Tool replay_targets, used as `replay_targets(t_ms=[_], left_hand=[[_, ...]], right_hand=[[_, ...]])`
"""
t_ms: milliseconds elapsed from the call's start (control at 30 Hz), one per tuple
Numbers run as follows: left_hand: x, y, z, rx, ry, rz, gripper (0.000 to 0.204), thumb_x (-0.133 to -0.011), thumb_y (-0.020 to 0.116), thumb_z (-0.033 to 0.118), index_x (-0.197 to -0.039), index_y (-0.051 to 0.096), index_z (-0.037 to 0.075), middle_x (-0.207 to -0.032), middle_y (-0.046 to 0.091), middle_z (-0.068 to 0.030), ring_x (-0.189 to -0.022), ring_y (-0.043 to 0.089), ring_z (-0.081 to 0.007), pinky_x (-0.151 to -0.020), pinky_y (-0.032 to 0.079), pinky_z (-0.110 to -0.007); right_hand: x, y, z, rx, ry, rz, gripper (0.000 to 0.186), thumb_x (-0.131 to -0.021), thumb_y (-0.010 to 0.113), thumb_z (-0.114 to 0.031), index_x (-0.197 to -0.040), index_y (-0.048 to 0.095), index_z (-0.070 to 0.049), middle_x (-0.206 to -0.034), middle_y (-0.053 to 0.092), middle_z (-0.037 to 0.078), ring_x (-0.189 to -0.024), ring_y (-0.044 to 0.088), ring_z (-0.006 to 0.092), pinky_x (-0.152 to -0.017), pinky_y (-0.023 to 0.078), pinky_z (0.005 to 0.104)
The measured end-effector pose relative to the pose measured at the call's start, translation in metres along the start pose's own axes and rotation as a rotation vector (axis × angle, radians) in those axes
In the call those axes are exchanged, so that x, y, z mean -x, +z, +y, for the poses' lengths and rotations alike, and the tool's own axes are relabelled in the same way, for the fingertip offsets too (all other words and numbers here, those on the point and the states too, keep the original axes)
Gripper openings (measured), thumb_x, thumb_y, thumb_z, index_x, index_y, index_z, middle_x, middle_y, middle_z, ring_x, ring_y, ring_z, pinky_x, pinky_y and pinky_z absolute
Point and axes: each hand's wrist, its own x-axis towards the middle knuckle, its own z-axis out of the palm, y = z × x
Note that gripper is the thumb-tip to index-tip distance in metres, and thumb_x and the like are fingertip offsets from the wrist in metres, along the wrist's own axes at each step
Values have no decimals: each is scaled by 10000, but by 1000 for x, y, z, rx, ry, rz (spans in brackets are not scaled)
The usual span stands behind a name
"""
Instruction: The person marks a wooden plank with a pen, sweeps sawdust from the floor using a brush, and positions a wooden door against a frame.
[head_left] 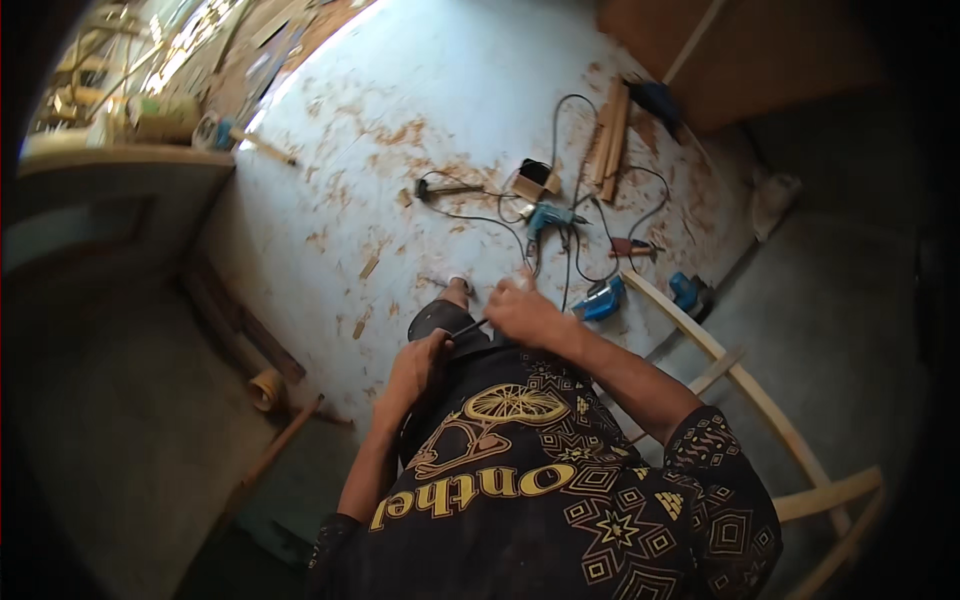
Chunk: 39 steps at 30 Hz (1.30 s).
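Note:
A thin dark rod (467, 330) spans the gap between my hands, slanting up to the right in front of my shirt. The fingers of my left hand (423, 365) are closed at its lower end. My right hand (526, 312) is closed at the upper end, its fingertips partly hidden and slightly blurred. What kind of rod it is cannot be made out. Just beyond my right hand lies a teal power drill (545, 220) with a black cord. To the right of that hand rests a blue tool (600, 300) on the pale floor.
A hammer (450, 188), a small open box (536, 180), a red-handled tool (634, 248) and wood strips (610, 145) lie ahead among shavings and looping cords. Another blue power tool (688, 292) and a wooden frame (765, 405) are at right. A tape roll (266, 390) sits at left.

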Motion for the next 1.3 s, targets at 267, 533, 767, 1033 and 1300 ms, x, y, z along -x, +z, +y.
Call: replay_targets(t_ms=[267,533,767,1033,1300], left_hand=[[18,-30,-61,294,-289,383,209,-1025,460,235,-1028,527,38,-713,617,-207,-694,605,-423,-641,452,-479],[-14,29,-68,829,-519,599,236,-995,490,208,-902,571,6,-669,634,-145,-648,664,-282,-629,490,-401],[21,186,-113,413,-932,664,178,-866,618,160,-985,574,34,-1024,543,-176,-1011,522,-394,-888,416,-491],[16,297,-127,493,-1253,727,232,-829,597,264,-841,491,57,-836,446,-155,-820,472,-363,-769,384,-479],[34,313,-108,724,-1431,636,617,-895,640,439,-1411,480,141,-1502,366,-250,-1295,401,-504,-971,362,-602]], right_hand=[[-92,-39,21,-665,463,-285,279,-877,718,-259,-1035,674,-33,-978,668,108,-812,659,208,-732,555,325],[-196,93,-25,-1358,480,-518,297,-1019,548,-244,-1168,562,13,-878,634,64,-733,617,159,-679,530,301],[-289,287,61,-628,427,-666,209,-857,682,-237,-918,674,-38,-815,678,120,-720,652,225,-653,507,366],[-472,615,92,-106,-148,-321,382,-868,675,-299,-1168,573,-86,-1149,584,244,-875,642,450,-769,531,531],[-538,708,38,173,-231,-298,284,-902,643,-238,-1122,562,-77,-1182,587,220,-860,663,405,-718,531,509]])
